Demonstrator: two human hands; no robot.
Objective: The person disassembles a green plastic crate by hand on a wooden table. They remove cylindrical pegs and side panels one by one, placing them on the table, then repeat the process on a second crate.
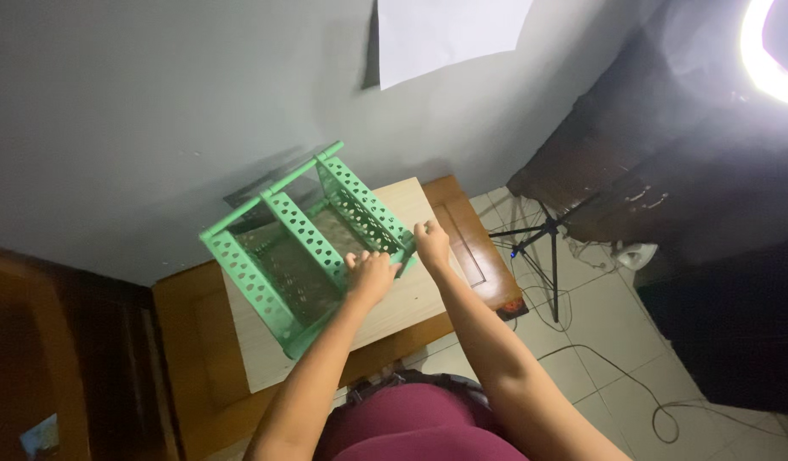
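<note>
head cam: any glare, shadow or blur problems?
Head view: the ring light blows out the top right corner; the left side falls into deep shadow. The green rack casts a shadow on the wall. Left hand and right hand look slightly soft; the frame is tilted.

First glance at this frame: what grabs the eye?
The green perforated plastic rack stands out, sitting tilted on a pale board across a wooden table against the grey wall. Both hands are at its near edge: the left hand rests on a middle panel, the right hand on the rack's right corner. At top right a ring light glares, its tripod on the tiled floor.
</note>
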